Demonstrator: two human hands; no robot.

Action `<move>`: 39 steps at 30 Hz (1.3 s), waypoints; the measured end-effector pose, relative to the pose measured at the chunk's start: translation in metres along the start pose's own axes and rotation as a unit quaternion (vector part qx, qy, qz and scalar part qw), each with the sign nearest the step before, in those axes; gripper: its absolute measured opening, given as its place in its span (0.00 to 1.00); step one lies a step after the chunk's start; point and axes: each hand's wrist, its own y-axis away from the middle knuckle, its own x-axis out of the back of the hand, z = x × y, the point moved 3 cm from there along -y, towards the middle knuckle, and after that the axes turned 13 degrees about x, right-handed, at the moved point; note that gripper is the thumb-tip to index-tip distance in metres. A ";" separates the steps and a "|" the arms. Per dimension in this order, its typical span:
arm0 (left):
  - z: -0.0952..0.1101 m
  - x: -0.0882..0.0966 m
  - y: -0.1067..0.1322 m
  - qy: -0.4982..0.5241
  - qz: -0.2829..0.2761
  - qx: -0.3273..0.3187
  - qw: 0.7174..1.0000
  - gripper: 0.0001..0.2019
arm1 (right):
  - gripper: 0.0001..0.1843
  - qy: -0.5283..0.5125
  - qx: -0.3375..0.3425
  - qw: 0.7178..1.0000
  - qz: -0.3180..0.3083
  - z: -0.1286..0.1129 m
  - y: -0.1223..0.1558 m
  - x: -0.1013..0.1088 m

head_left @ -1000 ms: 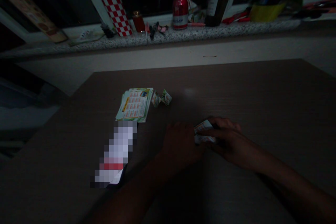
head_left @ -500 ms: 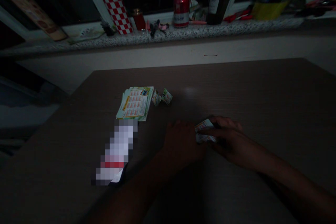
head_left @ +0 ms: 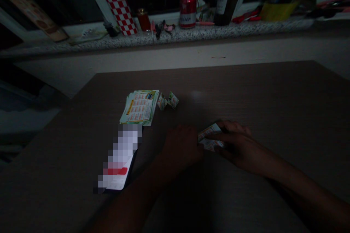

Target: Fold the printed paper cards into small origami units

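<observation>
Watching remotely, I see the printed paper [head_left: 214, 129] on the table [head_left: 259, 98] between both hands, apparently pinned so its crease holds: right hand [head_left: 237, 143] has its index finger laid across it, thumb at the near edge, pinching it; left hand [head_left: 183, 145] meets the left end, fingers too dark for me to tell. Card stack [head_left: 140, 107], folded pieces [head_left: 162, 102] and phone [head_left: 119, 181] sit leftward, likely for elbow room.
</observation>
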 end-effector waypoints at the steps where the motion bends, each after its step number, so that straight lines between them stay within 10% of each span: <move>1: -0.001 0.001 0.000 0.003 -0.005 0.002 1.000 0.10 | 0.24 0.000 0.000 1.000 0.000 0.000 0.000 0.000; 14: -0.018 0.008 -0.001 0.039 -0.039 0.027 0.998 0.06 | 0.24 0.008 0.001 1.000 0.000 0.002 0.001 0.000; 24: -0.014 -0.003 0.011 0.140 0.015 -0.139 0.980 0.14 | 0.30 -0.019 0.009 1.000 -0.008 -0.001 0.003 0.005; 39: -0.013 -0.006 0.008 0.059 0.044 -0.189 0.979 0.09 | 0.21 -0.078 0.036 0.996 0.036 0.005 0.008 0.006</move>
